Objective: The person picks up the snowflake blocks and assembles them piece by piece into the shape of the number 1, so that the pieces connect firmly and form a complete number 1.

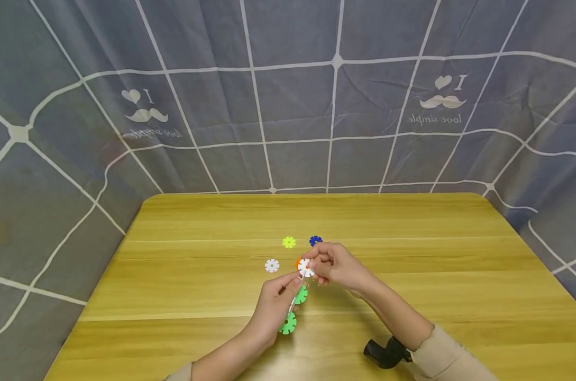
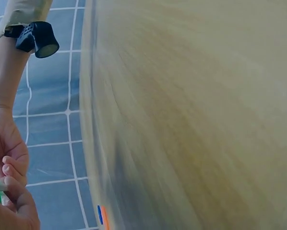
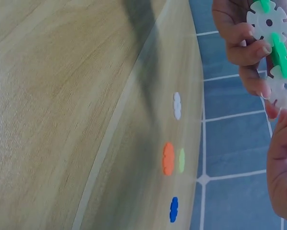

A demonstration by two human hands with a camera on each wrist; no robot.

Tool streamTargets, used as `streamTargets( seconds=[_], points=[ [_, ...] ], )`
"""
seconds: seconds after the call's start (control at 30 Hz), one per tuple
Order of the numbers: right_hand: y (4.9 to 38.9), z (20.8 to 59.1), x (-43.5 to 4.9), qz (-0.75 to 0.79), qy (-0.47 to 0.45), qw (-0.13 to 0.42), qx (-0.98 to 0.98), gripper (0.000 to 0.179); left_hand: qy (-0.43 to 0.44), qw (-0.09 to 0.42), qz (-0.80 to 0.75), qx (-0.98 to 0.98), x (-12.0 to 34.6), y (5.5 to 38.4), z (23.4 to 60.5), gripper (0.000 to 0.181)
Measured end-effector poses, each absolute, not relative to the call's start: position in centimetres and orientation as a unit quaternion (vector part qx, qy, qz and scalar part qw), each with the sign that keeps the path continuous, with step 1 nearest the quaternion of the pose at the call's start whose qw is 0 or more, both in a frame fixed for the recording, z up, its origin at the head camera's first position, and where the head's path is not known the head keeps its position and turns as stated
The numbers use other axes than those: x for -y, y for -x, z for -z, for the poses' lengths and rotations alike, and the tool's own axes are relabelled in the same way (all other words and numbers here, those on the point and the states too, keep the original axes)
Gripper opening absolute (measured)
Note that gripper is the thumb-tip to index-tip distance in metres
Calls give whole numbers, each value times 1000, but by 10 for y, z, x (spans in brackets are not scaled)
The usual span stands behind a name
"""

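My left hand (image 1: 274,304) grips a chain of slotted plastic discs, green and white in turn, above the table. Two green discs show in the head view, the upper one (image 1: 301,295) beside the fingers and the lower one (image 1: 289,324) under the palm. At the chain's far end, my right hand (image 1: 337,266) pinches a white slotted disc (image 1: 303,270) between thumb and fingers. In the right wrist view, a green disc (image 3: 280,58) stands edge-on between two white discs, with the left hand's fingers (image 3: 249,52) curled beside them.
Loose slotted discs lie on the wooden table (image 1: 197,275): yellow-green (image 1: 289,242), white (image 1: 272,265), blue (image 1: 314,241) and orange (image 3: 168,159). The right hand partly covers the blue one in the head view. A black wrist camera (image 1: 385,353) sits on the right wrist. A grey curtain (image 1: 297,106) hangs behind.
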State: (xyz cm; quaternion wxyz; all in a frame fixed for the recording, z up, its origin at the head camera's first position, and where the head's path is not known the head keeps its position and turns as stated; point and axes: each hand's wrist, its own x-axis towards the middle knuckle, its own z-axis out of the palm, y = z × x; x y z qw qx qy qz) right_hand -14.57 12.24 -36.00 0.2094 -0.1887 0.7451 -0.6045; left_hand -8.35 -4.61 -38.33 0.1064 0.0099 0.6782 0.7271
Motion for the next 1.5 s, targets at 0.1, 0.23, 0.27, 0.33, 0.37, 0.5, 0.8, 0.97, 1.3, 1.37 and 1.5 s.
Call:
streamTargets(
  seconds=[0.1, 0.23, 0.27, 0.33, 0.37, 0.5, 0.8, 0.97, 1.3, 1.37, 1.5],
  points=[
    [146, 360, -124, 612, 186, 212, -739, 20, -12, 111, -736, -667, 46, 84, 383, 35],
    [146, 361, -128, 627, 177, 224, -724, 24, -16, 129, -749, -650, 46, 85, 383, 36],
    [145, 362, -129, 632, 175, 232, -718, 26, -15, 134, -749, -649, 47, 85, 382, 36],
    [145, 364, -130, 639, 176, 248, -706, 30, -9, 143, -751, -645, 48, 86, 382, 37],
    [144, 365, -130, 642, 179, 254, -701, 32, -7, 147, -753, -642, 48, 86, 382, 37],
    [142, 369, -131, 639, 202, 264, -694, 37, 6, 171, -775, -609, 49, 87, 382, 36],
    [141, 373, -132, 626, 219, 266, -700, 39, 26, 196, -799, -568, 48, 90, 386, 27],
    [141, 375, -132, 629, 213, 264, -700, 41, 22, 195, -797, -571, 49, 91, 389, 26],
    [145, 384, -143, 620, 183, 247, -721, 41, 33, 188, -792, -580, 53, 90, 394, 24],
    [146, 385, -147, 615, 176, 243, -729, 41, 32, 187, -791, -582, 53, 90, 393, 24],
    [150, 389, -157, 603, 158, 236, -745, 42, 30, 184, -789, -585, 54, 91, 393, 24]
  ],
)
